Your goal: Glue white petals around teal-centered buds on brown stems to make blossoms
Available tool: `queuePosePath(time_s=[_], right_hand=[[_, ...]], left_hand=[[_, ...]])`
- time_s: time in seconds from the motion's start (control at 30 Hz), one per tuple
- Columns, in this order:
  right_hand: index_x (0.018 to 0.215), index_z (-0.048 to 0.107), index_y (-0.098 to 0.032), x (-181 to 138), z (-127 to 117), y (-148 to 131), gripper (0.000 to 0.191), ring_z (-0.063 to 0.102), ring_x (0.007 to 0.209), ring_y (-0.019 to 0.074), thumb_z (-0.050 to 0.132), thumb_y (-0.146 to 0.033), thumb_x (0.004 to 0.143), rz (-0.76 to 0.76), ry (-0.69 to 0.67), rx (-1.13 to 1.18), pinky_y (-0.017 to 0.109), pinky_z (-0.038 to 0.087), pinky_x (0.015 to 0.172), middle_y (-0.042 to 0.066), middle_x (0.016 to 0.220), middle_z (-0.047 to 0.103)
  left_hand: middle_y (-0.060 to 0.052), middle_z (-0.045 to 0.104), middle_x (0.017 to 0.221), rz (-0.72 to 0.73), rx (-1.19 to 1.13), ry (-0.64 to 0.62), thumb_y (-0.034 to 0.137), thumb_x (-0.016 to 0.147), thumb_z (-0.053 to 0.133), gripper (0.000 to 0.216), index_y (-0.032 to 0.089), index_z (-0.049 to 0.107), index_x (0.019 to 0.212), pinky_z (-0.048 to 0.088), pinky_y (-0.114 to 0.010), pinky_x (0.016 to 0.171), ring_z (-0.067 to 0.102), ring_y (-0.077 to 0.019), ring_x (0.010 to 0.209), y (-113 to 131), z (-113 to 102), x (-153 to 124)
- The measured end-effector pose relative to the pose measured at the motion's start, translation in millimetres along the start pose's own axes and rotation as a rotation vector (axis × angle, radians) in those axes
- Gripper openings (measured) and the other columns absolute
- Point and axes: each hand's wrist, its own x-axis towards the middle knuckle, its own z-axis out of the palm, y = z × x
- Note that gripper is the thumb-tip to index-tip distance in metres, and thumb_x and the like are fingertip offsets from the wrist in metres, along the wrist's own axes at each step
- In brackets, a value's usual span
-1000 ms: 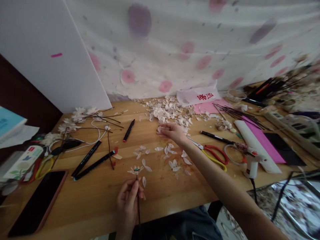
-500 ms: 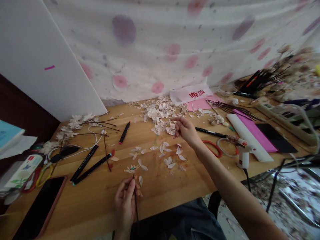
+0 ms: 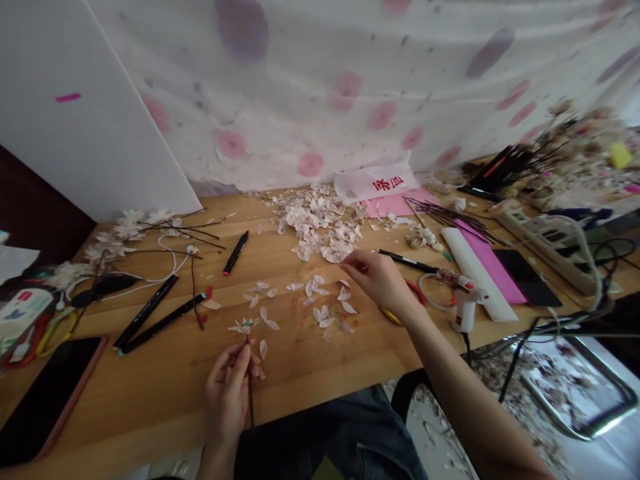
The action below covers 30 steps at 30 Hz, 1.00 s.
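Thumb and fingers of my left hand (image 3: 231, 380) are closed round a thin dark stem (image 3: 251, 393), held upright at the table's front edge. At its top is a small flower head (image 3: 245, 325) of pale petals with a bit of green in the middle. My right hand (image 3: 377, 277) is pinched at the near edge of a heap of pale petals (image 3: 315, 220). Whether a petal is between those fingertips is too small to make out. Several loose petals (image 3: 325, 317) lie on the wood between my hands.
Finished-looking white blossoms on stems (image 3: 115, 243), black markers (image 3: 147, 310) and a phone (image 3: 53, 393) lie to the left. On the right are a white glue gun (image 3: 466, 303) with a cord, dark stems (image 3: 450, 217), coloured sheets (image 3: 493, 260) and a power strip (image 3: 545, 247).
My right hand has drawn back slightly from the petal heap, towards me and to the right, its fingers now pinched together. My left hand keeps the stem. The whole view has shifted a little.
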Motion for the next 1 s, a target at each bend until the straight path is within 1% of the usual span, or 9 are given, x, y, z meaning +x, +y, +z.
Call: queuePosePath(time_s=[0.03, 0.1, 0.17, 0.3, 0.4, 0.6, 0.7, 0.8, 1.0], right_hand=[[0.087, 0.072, -0.018, -2.2, 2.8, 1.8, 0.005, 0.061, 0.066, 0.0163, 0.067, -0.019, 0.089, 0.000, -0.026, -0.025, 0.027, 0.042, 0.066, 0.002, 0.075, 0.071], [0.099, 0.073, -0.017, -7.2, 9.4, 5.3, 0.013, 0.064, 0.071, 0.0170, 0.064, -0.013, 0.089, 0.007, -0.068, -0.072, 0.028, 0.045, 0.069, 0.004, 0.083, 0.073], [0.103, 0.072, -0.017, -11.8, 16.0, 8.5, 0.017, 0.064, 0.072, 0.0171, 0.063, -0.011, 0.090, 0.023, -0.100, -0.119, 0.028, 0.046, 0.070, 0.005, 0.086, 0.074], [0.098, 0.073, -0.016, -16.2, 27.4, 12.7, 0.012, 0.066, 0.073, 0.0177, 0.065, -0.010, 0.092, 0.048, -0.165, -0.211, 0.028, 0.046, 0.070, 0.005, 0.083, 0.074], [0.093, 0.073, -0.017, -16.0, 36.8, 14.2, 0.008, 0.067, 0.076, 0.0179, 0.065, -0.014, 0.096, 0.044, -0.215, -0.269, 0.029, 0.048, 0.072, 0.005, 0.084, 0.074], [0.101, 0.070, -0.016, -12.7, 55.4, 15.0, 0.011, 0.071, 0.092, 0.0189, 0.068, -0.027, 0.101, 0.003, -0.313, -0.333, 0.039, 0.059, 0.086, 0.004, 0.103, 0.073], [0.101, 0.072, -0.015, -13.1, 54.8, 12.7, 0.009, 0.071, 0.092, 0.0191, 0.064, -0.020, 0.102, -0.024, -0.331, -0.325, 0.037, 0.057, 0.086, 0.005, 0.102, 0.073], [0.102, 0.074, -0.015, -19.6, 47.2, 10.6, 0.014, 0.070, 0.090, 0.0205, 0.061, -0.012, 0.100, -0.028, -0.310, -0.308, 0.032, 0.052, 0.082, 0.009, 0.102, 0.074], [0.101, 0.074, -0.017, -40.6, 39.5, 9.3, 0.011, 0.068, 0.079, 0.0170, 0.064, -0.013, 0.099, -0.052, -0.343, -0.226, 0.026, 0.048, 0.074, 0.007, 0.097, 0.074]], left_hand=[[-0.001, 0.072, 0.058, 0.001, 0.001, 0.002, 0.046, 0.049, 0.103, 0.040, 0.020, 0.083, 0.072, 0.052, -0.019, 0.042, 0.057, -0.0094, 0.045, 0.4, 0.4, -0.3], [0.000, 0.070, 0.057, 0.005, 0.004, 0.008, 0.046, 0.050, 0.103, 0.040, 0.019, 0.083, 0.073, 0.052, -0.019, 0.043, 0.057, -0.0091, 0.045, 1.4, 0.7, -0.9], [0.000, 0.069, 0.056, 0.003, 0.008, 0.011, 0.046, 0.051, 0.103, 0.041, 0.019, 0.084, 0.074, 0.052, -0.018, 0.043, 0.057, -0.0088, 0.045, 2.7, 0.6, -1.7], [0.000, 0.069, 0.055, -0.004, 0.009, 0.014, 0.047, 0.049, 0.104, 0.043, 0.019, 0.084, 0.074, 0.052, -0.018, 0.042, 0.057, -0.0089, 0.045, 5.0, 1.2, -3.1], [0.001, 0.068, 0.054, -0.003, 0.007, 0.018, 0.048, 0.049, 0.104, 0.043, 0.019, 0.084, 0.074, 0.051, -0.017, 0.042, 0.057, -0.0087, 0.045, 5.5, 2.6, -3.5], [0.001, 0.068, 0.055, 0.006, 0.007, 0.007, 0.047, 0.050, 0.103, 0.043, 0.019, 0.083, 0.075, 0.051, -0.018, 0.042, 0.056, -0.0086, 0.045, 5.6, 3.3, -3.0], [0.001, 0.069, 0.056, 0.015, 0.008, 0.007, 0.047, 0.050, 0.103, 0.042, 0.019, 0.083, 0.074, 0.051, -0.018, 0.042, 0.056, -0.0090, 0.045, 5.0, 2.8, -2.6], [0.001, 0.071, 0.057, 0.022, 0.009, 0.006, 0.046, 0.051, 0.103, 0.041, 0.019, 0.083, 0.075, 0.052, -0.019, 0.043, 0.057, -0.0090, 0.045, 3.7, 1.9, -2.1], [0.000, 0.070, 0.058, 0.037, 0.009, -0.007, 0.043, 0.056, 0.101, 0.037, 0.018, 0.082, 0.076, 0.052, -0.019, 0.043, 0.057, -0.0090, 0.046, 2.7, 0.4, -2.2]])
